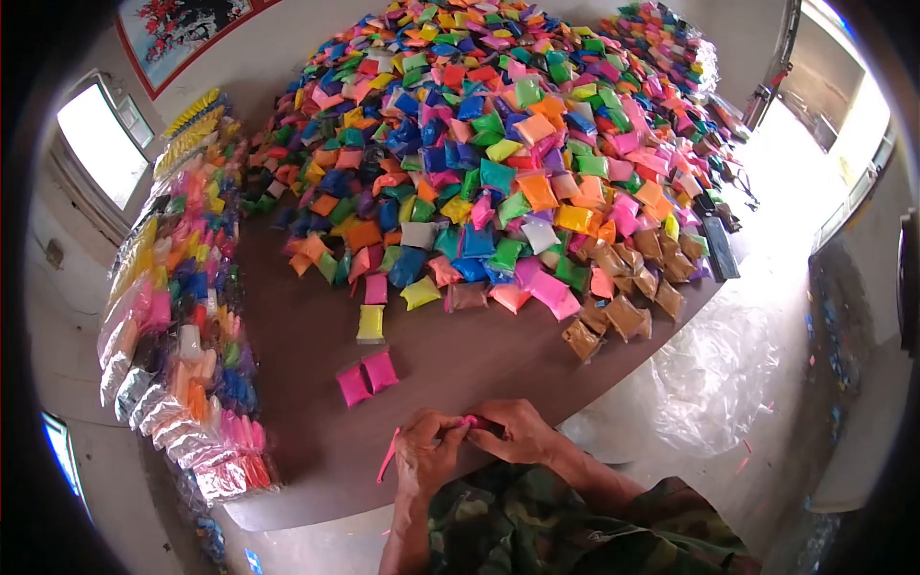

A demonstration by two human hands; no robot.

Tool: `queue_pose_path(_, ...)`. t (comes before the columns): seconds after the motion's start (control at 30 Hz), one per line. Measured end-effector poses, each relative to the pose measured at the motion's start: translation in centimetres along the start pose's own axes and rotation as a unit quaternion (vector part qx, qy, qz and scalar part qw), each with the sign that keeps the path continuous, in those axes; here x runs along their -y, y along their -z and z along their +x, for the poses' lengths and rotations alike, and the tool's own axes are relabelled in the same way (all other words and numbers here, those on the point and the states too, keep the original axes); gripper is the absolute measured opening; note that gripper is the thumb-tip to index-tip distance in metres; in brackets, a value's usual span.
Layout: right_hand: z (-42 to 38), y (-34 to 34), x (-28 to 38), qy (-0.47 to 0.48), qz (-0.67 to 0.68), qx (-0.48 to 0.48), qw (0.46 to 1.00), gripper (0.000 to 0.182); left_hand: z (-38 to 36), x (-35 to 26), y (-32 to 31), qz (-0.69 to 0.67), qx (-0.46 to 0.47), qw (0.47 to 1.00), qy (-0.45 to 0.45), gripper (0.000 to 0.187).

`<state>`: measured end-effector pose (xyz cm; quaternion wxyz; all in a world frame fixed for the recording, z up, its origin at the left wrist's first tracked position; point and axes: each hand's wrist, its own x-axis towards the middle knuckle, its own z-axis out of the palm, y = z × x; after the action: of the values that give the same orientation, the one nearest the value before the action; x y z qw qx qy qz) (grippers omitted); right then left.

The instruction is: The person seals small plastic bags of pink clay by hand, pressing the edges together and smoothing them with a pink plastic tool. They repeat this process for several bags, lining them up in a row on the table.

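At the table's near edge my left hand [427, 448] is closed, with a thin bright pink strip [388, 456] hanging out on its left side. My right hand [514, 431] is closed in a pinch close beside it. Between the fingertips of both hands shows a small bright pink piece [468, 421]; whether it joins the strip is hidden by the fingers. Two magenta packets [368, 378] lie side by side on the table just beyond my left hand. Behind them is a yellow packet [371, 324].
A large heap of small coloured packets [498, 177] covers the far part of the brown table [297, 383]. Long stacked rows of bagged packets [182, 355] line the left edge. Brown packets [623, 316] sit at right. Clear plastic sheeting [709, 383] lies beyond the right edge.
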<state>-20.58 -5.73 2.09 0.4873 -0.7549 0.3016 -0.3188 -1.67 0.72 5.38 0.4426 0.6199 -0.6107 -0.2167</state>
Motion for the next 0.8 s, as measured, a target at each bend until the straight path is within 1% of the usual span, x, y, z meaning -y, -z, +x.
queue_pose_path(0.03, 0.0, -0.1, -0.1, 0.015, -0.001, 0.000, 1.000, 0.031, -0.1, -0.1, 0.2, 0.004, 0.007, 1.000, 0.015, 0.013)
queue_pose_path(0.07, 0.1, -0.1, 0.0, 0.023, 0.014, -0.008, 1.000, 0.028, -0.3, -0.3, 0.4, 0.007, 0.014, 0.999, 0.031, 0.014)
queue_pose_path(0.13, 0.2, 0.0, 0.5, 0.037, 0.043, -0.023, 0.998, 0.023, -0.5, 0.6, 0.5, -0.034, 0.026, 0.997, 0.064, 0.017)
queue_pose_path(0.17, 0.1, -0.1, 0.1, 0.033, 0.029, -0.025, 0.999, 0.020, -0.5, 0.8, 0.6, -0.055, 0.033, 0.995, 0.081, 0.019)
queue_pose_path(0.23, -0.1, -0.3, -1.0, 0.026, 0.001, -0.027, 0.999, 0.016, -0.1, 0.0, 0.9, -0.054, 0.033, 0.996, 0.069, 0.022)
queue_pose_path(0.27, -0.2, -0.4, -1.3, 0.020, 0.015, -0.037, 0.999, 0.017, 0.1, -0.4, 1.0, -0.053, 0.034, 0.996, 0.065, 0.023)
queue_pose_path(0.33, -0.4, -0.6, -1.7, 0.003, 0.043, -0.053, 0.998, 0.022, 0.0, -0.5, 0.7, -0.089, 0.027, 0.988, 0.126, 0.024)
queue_pose_path(0.37, -0.5, -0.5, -1.7, -0.014, 0.045, -0.046, 0.998, 0.023, -0.2, -0.4, 0.6, -0.107, 0.024, 0.981, 0.157, 0.024)
queue_pose_path(0.43, -0.3, 0.0, -1.3, -0.047, 0.049, -0.032, 0.997, 0.024, -0.7, 0.9, 0.5, -0.185, 0.028, 0.961, 0.205, 0.025)
queue_pose_path(0.47, -0.1, -0.1, -1.2, -0.040, 0.043, -0.033, 0.998, 0.024, -1.0, 1.5, 0.4, -0.224, 0.029, 0.947, 0.228, 0.025)
queue_pose_path(0.57, 0.1, -0.3, -0.1, -0.029, 0.045, -0.034, 0.998, 0.022, -1.1, 2.1, 0.6, -0.172, 0.009, 0.965, 0.198, 0.021)
queue_pose_path(0.67, 0.3, -0.5, 0.5, -0.033, 0.067, -0.036, 0.997, 0.021, -0.7, 1.8, 0.9, -0.117, 0.020, 0.982, 0.147, 0.021)
queue_pose_path(0.77, 0.4, -0.3, -0.4, -0.045, 0.059, -0.031, 0.997, 0.018, -0.3, 1.5, 0.8, -0.092, 0.037, 0.981, 0.164, 0.023)
queue_pose_path(0.8, 0.3, -0.2, -0.4, -0.054, 0.060, -0.030, 0.996, 0.017, -0.1, 1.4, 0.9, -0.095, 0.040, 0.983, 0.154, 0.024)
